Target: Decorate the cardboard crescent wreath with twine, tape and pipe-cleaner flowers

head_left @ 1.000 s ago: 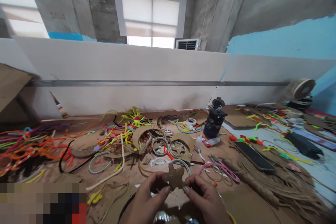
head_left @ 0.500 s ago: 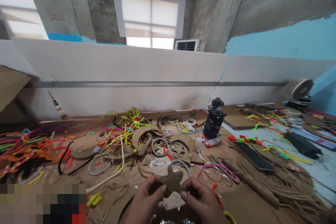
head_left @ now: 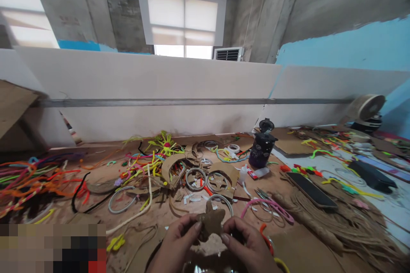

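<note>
A small brown star-shaped piece [head_left: 214,221] is held upright in front of me, low in the middle of the view. My left hand [head_left: 179,239] pinches its left side between thumb and fingers. At its lower right edge, my right hand [head_left: 245,239] is closed with thumb against forefinger, gripping the star there. Its lower points are partly hidden by my fingers. Just behind the star lies a silvery ring [head_left: 228,200]. Below my hands is a shiny dark surface [head_left: 211,262], too cut off to make out.
Coloured pipe cleaners [head_left: 38,179] pile up at left. Rings and cut cardboard [head_left: 235,175] lie ahead, near a dark lidded bottle [head_left: 261,153]. To the right are a phone [head_left: 311,190], brown cord [head_left: 346,230] and pink loops [head_left: 272,209]. A fan [head_left: 368,107] stands far right.
The star has turned and tilted slightly between my fingers, its upper part leaning differently. Both hands stay in almost the same place.
</note>
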Tool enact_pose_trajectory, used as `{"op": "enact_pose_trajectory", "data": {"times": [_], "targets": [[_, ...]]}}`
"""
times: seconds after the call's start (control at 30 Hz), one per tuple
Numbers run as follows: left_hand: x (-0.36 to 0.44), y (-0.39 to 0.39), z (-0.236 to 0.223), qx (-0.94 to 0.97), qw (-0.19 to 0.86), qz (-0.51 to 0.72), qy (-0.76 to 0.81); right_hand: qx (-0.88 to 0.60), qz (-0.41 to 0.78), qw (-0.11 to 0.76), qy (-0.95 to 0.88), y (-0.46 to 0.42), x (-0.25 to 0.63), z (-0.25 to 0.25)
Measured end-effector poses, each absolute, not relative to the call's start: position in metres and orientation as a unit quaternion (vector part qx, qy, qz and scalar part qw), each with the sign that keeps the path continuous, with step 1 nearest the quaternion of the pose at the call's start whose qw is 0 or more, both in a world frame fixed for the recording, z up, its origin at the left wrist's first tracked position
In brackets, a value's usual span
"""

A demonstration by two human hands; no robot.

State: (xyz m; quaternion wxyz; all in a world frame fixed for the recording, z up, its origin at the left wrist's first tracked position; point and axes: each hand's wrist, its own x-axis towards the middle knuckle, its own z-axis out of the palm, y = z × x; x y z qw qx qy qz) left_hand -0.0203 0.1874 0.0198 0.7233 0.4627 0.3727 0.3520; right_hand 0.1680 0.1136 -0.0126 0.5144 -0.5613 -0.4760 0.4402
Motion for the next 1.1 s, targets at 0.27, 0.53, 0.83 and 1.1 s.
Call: {"op": "enact_pose_trajectory", "data": {"times": [0.27,0.53,0.83,1.1], "targets": [[-0.023,0.189,0.007,0.437,0.747,0.345,0.363,-0.55,0.455,0.52,-0.47,0.114,0.17,-0.017],[-0.026,0.193,0.003,0.485,0.721,0.337,0.363,-0.55,0.442,0.517,-0.485,0.115,0.171,-0.021],[-0.025,0.194,0.003,0.488,0.713,0.346,0.366,-0.544,0.453,0.523,-0.475,0.115,0.17,-0.02],[-0.025,0.193,0.003,0.474,0.721,0.341,0.373,-0.546,0.447,0.521,-0.48,0.116,0.171,-0.018]]}}
